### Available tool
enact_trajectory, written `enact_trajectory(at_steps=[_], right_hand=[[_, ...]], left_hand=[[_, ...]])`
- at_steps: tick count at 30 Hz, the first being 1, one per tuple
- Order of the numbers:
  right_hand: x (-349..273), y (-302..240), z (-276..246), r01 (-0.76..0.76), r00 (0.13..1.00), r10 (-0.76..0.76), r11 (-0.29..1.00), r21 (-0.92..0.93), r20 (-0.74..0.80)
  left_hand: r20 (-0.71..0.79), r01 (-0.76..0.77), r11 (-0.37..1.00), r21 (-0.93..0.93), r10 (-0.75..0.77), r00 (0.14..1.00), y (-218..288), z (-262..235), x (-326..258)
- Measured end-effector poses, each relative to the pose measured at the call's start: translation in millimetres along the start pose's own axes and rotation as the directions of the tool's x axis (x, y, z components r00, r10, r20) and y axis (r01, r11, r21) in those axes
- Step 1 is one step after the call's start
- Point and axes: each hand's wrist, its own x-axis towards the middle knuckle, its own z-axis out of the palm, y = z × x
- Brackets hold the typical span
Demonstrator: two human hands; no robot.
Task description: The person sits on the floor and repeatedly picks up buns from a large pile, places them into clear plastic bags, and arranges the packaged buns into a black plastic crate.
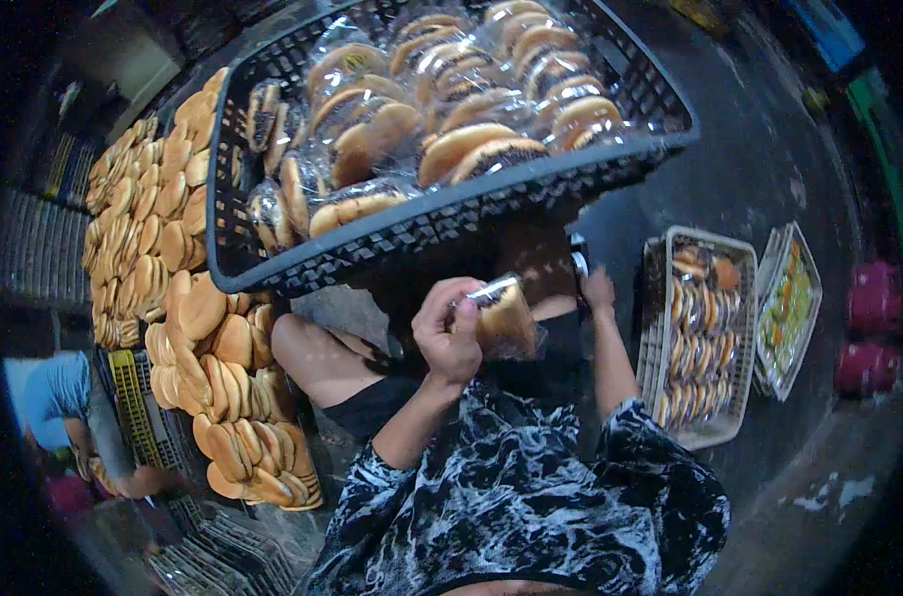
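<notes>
The left hand [449, 333] has its fingers pinched on a plastic-wrapped bun [509, 323], just below the black crate [491, 199] of wrapped, dark-filled buns [491, 154]. I cannot tell how the right hand [599, 290] is closed. The pale crate [705, 236] holds rows of buns [698, 350]. One wrapper [355, 62] bears a yellow-green mark.

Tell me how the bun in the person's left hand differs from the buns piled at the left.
The held bun is wrapped in clear, shiny plastic; the piled buns look bare. The held bun is alone in the left hand; the piled buns overlap in heaps. Both look golden-brown.
</notes>
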Motion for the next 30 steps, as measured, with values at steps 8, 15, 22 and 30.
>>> enact_trajectory(at_steps=[8, 15, 22, 30], right_hand=[[38, 117, 82, 0.173, 0.963, -0.186, 0.982, 0.081, 0.193], [-7, 150, 49, -0.018, 0.916, 0.095, 0.980, -0.196, 0.390], [-129, -124, -183, 0.370, 0.220, -0.975, 0.120, 0.921, 0.038], [-143, -217, -180, 0.565, 0.201, -0.823, 0.540, 0.624, 0.531]], left_hand=[[-0.067, 0.122, 0.989, 0.088, -0.117, 0.991, -31, -24, -5], [-0.018, 0.036, 0.992, 0.120, -0.034, 0.999, -25, -30, 6], [0.076, -0.320, 0.902, 0.289, 0.312, 0.947, -33, -28, 4], [0.127, -0.606, 0.777, 0.171, 0.592, 0.796, 0, -42, 13]])
